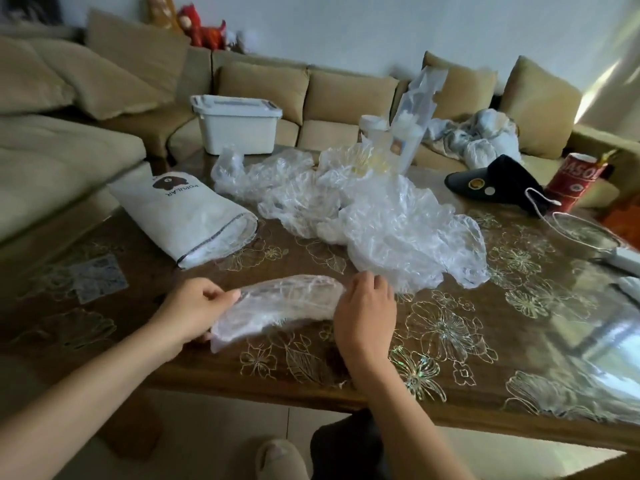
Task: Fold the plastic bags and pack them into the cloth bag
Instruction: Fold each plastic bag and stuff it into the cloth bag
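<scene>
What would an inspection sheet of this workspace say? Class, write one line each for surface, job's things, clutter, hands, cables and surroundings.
Surface: wooden table under a glossy flower-patterned cover.
Job's things: folded plastic bag held just above the table; heap of loose plastic bags behind it; cloth bag lying on its side to the left.
Clutter: white lidded box, black pouch, red can.
Hands: left hand grips the folded bag's left end; right hand grips its right end.
Cables: nothing seen.
Surroundings: beige sofa behind the table, red soft toy on top.
</scene>
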